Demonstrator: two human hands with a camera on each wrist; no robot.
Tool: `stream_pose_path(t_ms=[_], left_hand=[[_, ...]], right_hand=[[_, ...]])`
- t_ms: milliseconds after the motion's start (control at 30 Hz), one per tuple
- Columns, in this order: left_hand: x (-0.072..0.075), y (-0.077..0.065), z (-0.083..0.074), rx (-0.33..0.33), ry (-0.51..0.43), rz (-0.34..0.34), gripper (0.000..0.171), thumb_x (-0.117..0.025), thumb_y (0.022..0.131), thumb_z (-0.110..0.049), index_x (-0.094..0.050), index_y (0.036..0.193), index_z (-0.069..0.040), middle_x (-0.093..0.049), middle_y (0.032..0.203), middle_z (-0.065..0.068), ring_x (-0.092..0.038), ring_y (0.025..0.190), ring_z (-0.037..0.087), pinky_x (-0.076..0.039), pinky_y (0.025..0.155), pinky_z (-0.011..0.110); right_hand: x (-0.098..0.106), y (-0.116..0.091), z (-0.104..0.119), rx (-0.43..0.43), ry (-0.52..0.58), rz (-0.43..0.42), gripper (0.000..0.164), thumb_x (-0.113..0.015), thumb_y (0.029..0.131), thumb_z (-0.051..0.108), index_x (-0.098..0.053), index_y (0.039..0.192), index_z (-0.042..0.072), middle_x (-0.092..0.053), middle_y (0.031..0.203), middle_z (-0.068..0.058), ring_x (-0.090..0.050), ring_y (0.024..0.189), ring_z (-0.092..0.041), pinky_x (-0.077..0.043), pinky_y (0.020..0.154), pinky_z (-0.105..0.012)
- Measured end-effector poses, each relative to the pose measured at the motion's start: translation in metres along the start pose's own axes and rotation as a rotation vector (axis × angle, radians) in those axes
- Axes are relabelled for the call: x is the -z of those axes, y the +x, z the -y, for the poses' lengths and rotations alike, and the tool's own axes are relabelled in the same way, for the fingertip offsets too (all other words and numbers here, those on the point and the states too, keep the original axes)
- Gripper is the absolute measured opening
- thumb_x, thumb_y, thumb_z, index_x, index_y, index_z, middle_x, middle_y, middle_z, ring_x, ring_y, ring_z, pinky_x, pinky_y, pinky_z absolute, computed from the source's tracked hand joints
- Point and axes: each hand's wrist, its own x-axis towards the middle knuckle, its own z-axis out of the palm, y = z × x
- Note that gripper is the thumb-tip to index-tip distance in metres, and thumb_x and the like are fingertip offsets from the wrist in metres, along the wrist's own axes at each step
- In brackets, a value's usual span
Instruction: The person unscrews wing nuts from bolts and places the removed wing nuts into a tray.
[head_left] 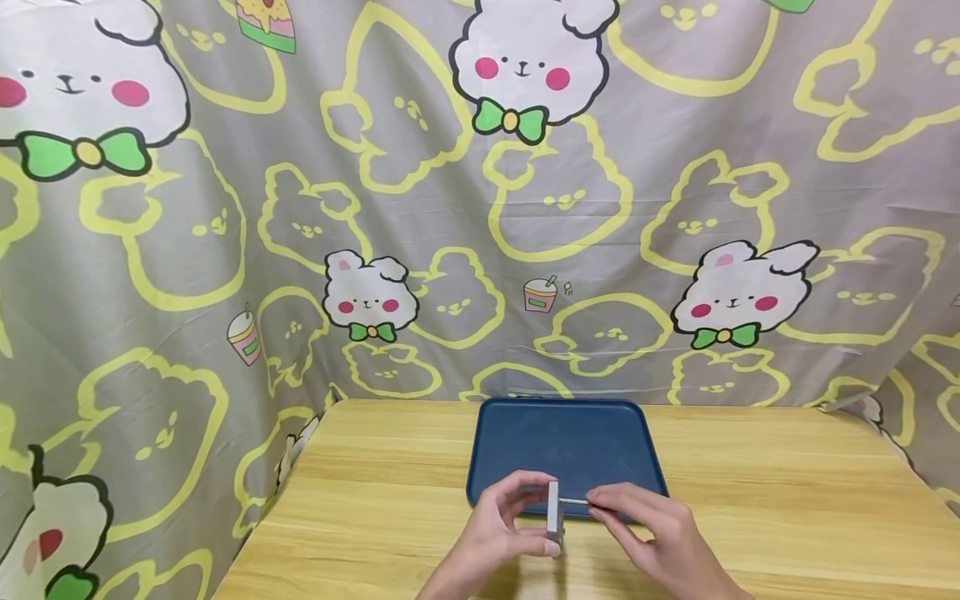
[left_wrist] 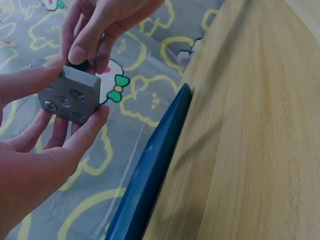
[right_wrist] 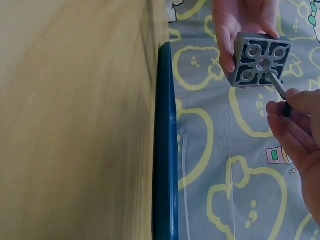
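Observation:
A square grey block (head_left: 553, 510) stands on edge above the table, held between the thumb and fingers of my left hand (head_left: 498, 529). Its ribbed face with several round holes shows in the right wrist view; the smoother face (left_wrist: 65, 100) appears in the left wrist view, with something shiny in one corner hole. My right hand (head_left: 663, 529) pinches the dark end of a thin metal rod (right_wrist: 278, 86). The rod's far tip meets a corner hole on the ribbed side. How deep it sits cannot be told.
Behind both hands, a blue tray (head_left: 562, 442) lies on the wooden table (head_left: 375, 500). A grey curtain (head_left: 435, 208) with cartoon animals hangs along the table's back and sides.

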Motion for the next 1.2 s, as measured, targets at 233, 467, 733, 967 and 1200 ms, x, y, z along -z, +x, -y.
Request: stream_pose_path(t_ms=[233, 467, 733, 967, 1200], left_hand=[[-0.004, 0.001, 0.002, 0.010, 0.077, 0.038, 0.065, -0.078, 0.079, 0.013, -0.054, 0.139, 0.002, -0.055, 0.140, 0.011, -0.051, 0.131, 0.038, -0.060, 0.093, 0.040], [-0.007, 0.003, 0.006, -0.025, 0.169, 0.109, 0.065, -0.074, 0.078, 0.018, -0.056, 0.136, -0.005, -0.053, 0.140, 0.013, -0.047, 0.132, 0.047, -0.058, 0.096, 0.037], [-0.008, 0.002, 0.013, -0.049, 0.238, 0.130, 0.065, -0.077, 0.080, 0.016, -0.054, 0.137, -0.005, -0.049, 0.140, 0.019, -0.052, 0.128, 0.035, -0.058, 0.095, 0.035], [-0.010, 0.001, 0.014, -0.017, 0.207, 0.142, 0.065, -0.075, 0.079, 0.016, -0.052, 0.137, 0.000, -0.051, 0.139, 0.011, -0.048, 0.132, 0.044, -0.058, 0.095, 0.034], [-0.011, -0.003, 0.013, 0.015, 0.160, 0.168, 0.063, -0.075, 0.081, 0.012, -0.052, 0.137, -0.008, -0.049, 0.141, 0.010, -0.044, 0.135, 0.047, -0.058, 0.095, 0.035]], right_hand=[[0.009, 0.000, 0.003, -0.163, -0.003, 0.014, 0.049, -0.080, 0.076, -0.017, -0.075, 0.110, 0.017, -0.075, 0.100, 0.002, -0.073, 0.085, -0.013, -0.059, 0.075, -0.015], [0.011, -0.005, -0.002, -0.277, -0.017, -0.016, 0.043, -0.079, 0.080, -0.015, -0.075, 0.106, 0.020, -0.075, 0.094, 0.001, -0.072, 0.078, -0.008, -0.059, 0.064, -0.015], [0.011, -0.012, -0.011, -0.394, -0.043, -0.004, 0.033, -0.079, 0.085, -0.007, -0.075, 0.102, 0.022, -0.074, 0.089, 0.006, -0.071, 0.073, -0.006, -0.059, 0.060, -0.017], [0.008, -0.015, -0.025, -0.574, -0.072, 0.095, 0.015, -0.080, 0.089, 0.004, -0.077, 0.098, 0.016, -0.073, 0.088, 0.004, -0.068, 0.073, -0.003, -0.059, 0.058, -0.022], [-0.010, -0.006, -0.052, -0.625, -0.102, 0.232, 0.010, -0.079, 0.087, 0.000, -0.078, 0.093, 0.009, -0.070, 0.088, 0.005, -0.067, 0.075, -0.005, -0.059, 0.064, -0.021]])
